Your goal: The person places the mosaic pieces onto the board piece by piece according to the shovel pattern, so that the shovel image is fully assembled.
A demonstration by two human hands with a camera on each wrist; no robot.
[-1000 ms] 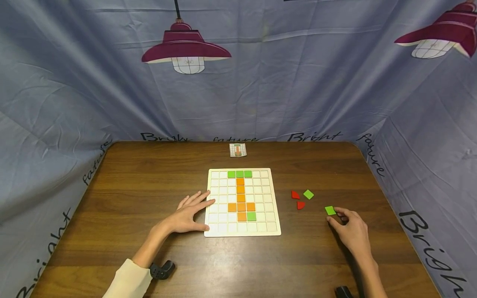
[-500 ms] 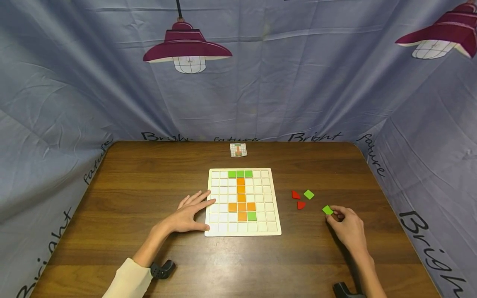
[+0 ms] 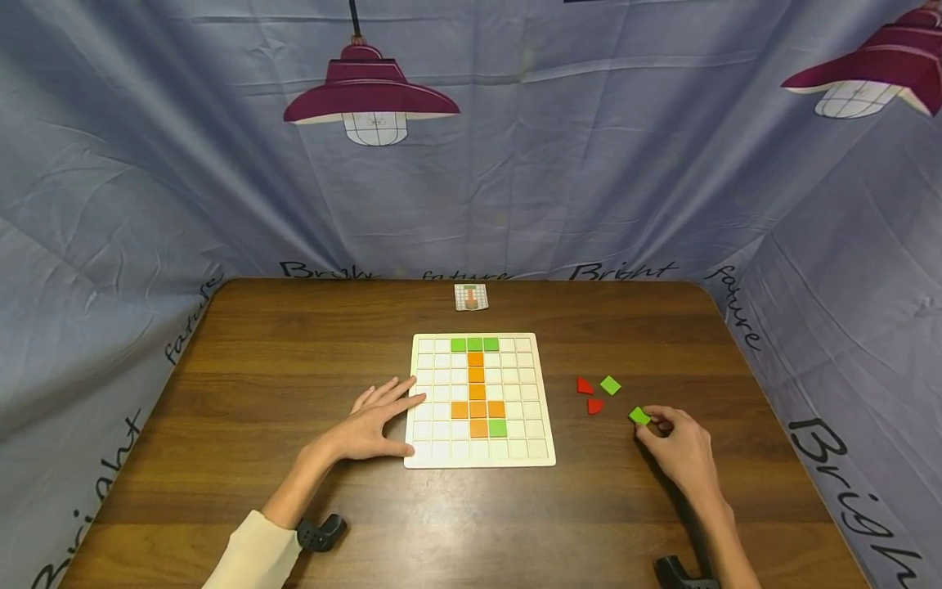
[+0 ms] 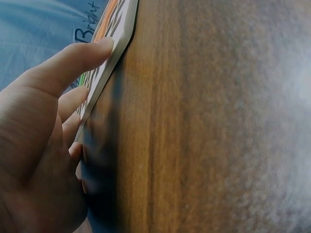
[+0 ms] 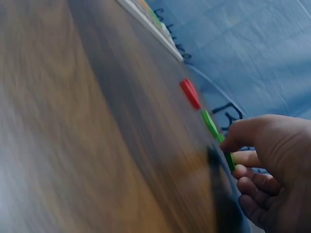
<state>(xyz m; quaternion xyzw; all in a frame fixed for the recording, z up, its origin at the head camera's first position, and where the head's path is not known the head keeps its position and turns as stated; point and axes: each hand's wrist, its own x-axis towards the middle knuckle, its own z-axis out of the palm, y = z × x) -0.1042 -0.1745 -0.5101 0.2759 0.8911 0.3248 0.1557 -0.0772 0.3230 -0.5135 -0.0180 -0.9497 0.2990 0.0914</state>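
A white grid board (image 3: 540, 456) lies mid-table, with three green square tiles (image 3: 474, 344) in its top row. Below them runs a column of orange tiles (image 3: 477, 375), crossed by a short orange row, with one green tile (image 3: 497, 428) low on the right. My left hand (image 3: 371, 425) rests at the board's left edge, fingers spread, thumb and fingertips on its rim. To the right of the board, my right hand (image 3: 684, 448) pinches a green square tile (image 3: 639, 416) between thumb and index finger; the right wrist view shows this tile (image 5: 229, 160) edge-on.
Between the board and my right hand lie two red quarter-round tiles (image 3: 594, 406) and a loose green tile (image 3: 610, 385). A small pattern card (image 3: 471, 297) sits behind the board near the table's back edge. Patterned curtains (image 3: 589, 164) hang around the table.
My right hand has shifted left with the green tile, which has turned slightly in the fingers. The left hand and the board stay in place.
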